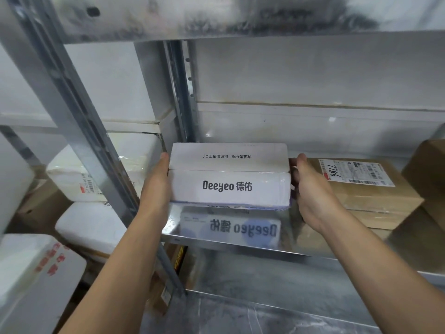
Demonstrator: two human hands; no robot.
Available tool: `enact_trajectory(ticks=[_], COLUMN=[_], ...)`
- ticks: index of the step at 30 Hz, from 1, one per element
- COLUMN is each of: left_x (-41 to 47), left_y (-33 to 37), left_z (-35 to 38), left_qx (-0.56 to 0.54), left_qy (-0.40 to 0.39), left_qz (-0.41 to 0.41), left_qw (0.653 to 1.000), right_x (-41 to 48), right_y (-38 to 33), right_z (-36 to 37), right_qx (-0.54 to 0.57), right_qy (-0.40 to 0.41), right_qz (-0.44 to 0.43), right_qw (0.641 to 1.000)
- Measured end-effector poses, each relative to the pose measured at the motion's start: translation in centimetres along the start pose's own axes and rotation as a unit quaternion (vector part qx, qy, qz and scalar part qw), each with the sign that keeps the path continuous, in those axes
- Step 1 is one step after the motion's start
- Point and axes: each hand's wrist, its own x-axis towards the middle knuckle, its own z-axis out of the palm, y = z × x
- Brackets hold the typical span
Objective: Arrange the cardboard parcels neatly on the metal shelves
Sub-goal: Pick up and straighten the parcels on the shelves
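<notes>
A white cardboard parcel [228,177] printed "Deeyeo" sits at the left end of the shiny metal shelf [216,237], low over or on its surface. My left hand [156,184] presses flat against the parcel's left side, fingers straight along it. My right hand [310,189] holds the parcel's right end, fingers curled against it and thumb pointing forward. Just right of that hand lies a brown cardboard parcel [368,196] with a white shipping label.
Another brown box [428,169] stands at the far right of the shelf. A slotted metal upright [79,131] rises on the left, with white foam boxes [72,179] stacked beyond it. A lower metal shelf [265,297] lies below. A white wall backs the shelf.
</notes>
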Motion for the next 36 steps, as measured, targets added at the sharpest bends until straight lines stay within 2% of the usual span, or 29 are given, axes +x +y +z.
enact_trajectory(ticks=[16,25,31,36], left_x=[-0.1,0.3,0.2,-0.2], left_y=[1.6,-0.6,-1.3,-0.5], left_z=[0.8,0.6,0.5,0.7], left_qx=[-0.073,-0.096,-0.109,-0.107], left_qy=[0.021,0.040,0.046,0.035], left_qz=[0.042,0.057,0.037,0.053], left_qw=[0.996,0.993,0.992,0.992], right_x=[-1.1,-2.1,-2.0,-1.6], right_y=[-3.2,-1.6,-1.3,-1.2], right_z=[0.4,1.3,1.4,1.3], right_qx=[0.156,0.066,0.052,0.046], right_qy=[-0.029,-0.020,-0.023,-0.004], right_qz=[-0.052,-0.061,-0.059,-0.056], right_qw=[0.986,0.996,0.997,0.997])
